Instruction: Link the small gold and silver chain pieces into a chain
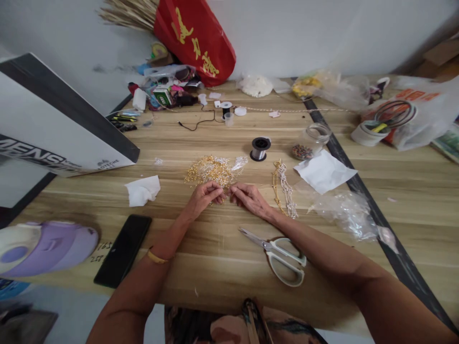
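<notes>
My left hand [207, 197] and my right hand [248, 197] meet at the near edge of a tangled heap of gold and silver chains [211, 169]. Both are closed in a fingertip pinch, almost touching each other. Bits of gold show under the left fingers, but what each pinch holds is too small to make out. A gold chain [276, 186] and a silver chain [286, 188] lie stretched out beyond my right wrist. Scissors [276, 253] with pale handles rest beside my right forearm, blades slightly apart. Behind the heap stands a black spool of thin wire [260, 149].
On the left are a black phone [122, 251], a purple-and-white bottle [53, 248] and a large box [60, 119]. A glass jar of beads [311, 142], white paper [325, 171] and clear plastic [347, 212] lie to the right. A red bag [197, 40] leans at the wall.
</notes>
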The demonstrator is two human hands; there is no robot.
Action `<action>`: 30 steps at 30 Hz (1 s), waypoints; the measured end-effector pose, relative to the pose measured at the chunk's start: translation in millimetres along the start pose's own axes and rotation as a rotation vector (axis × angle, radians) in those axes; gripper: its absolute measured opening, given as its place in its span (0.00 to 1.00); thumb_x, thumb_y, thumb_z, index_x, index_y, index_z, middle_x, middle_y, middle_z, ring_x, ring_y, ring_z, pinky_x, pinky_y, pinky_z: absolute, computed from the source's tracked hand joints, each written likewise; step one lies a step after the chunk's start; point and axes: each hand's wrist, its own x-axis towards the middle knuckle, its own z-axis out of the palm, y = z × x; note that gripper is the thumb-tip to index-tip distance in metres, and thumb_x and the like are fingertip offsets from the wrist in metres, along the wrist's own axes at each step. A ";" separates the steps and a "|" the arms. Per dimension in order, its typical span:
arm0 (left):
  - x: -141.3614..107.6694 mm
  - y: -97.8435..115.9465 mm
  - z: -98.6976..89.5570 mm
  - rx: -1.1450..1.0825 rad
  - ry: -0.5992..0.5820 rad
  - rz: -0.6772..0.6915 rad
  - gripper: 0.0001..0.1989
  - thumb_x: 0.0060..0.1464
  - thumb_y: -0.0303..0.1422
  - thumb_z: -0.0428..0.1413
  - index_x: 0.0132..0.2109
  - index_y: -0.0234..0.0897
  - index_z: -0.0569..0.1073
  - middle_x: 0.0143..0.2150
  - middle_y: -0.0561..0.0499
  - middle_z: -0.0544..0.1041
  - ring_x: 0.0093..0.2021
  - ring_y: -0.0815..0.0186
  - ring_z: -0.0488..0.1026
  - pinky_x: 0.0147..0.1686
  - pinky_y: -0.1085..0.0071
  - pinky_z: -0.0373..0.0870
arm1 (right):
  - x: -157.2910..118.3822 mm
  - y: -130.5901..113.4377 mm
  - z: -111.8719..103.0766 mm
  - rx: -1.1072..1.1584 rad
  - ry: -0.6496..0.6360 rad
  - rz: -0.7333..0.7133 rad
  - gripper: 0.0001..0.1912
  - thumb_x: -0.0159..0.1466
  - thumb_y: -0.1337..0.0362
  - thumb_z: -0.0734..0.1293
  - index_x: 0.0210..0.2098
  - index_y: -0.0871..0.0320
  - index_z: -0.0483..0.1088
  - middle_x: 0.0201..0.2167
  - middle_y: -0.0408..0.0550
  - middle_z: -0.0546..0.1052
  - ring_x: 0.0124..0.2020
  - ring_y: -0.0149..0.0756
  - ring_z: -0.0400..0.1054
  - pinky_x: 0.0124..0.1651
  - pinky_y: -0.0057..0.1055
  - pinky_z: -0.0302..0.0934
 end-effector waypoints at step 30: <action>4.2 -18.5 3.2 0.125 -0.114 0.049 0.09 0.46 0.35 0.61 0.32 0.32 0.75 0.26 0.51 0.76 0.27 0.69 0.72 0.31 0.72 0.69 | 6.5 1.7 -0.8 0.451 0.053 0.084 0.21 0.63 0.45 0.59 0.33 0.58 0.65 0.29 0.46 0.76 0.27 0.30 0.71 0.29 0.26 0.66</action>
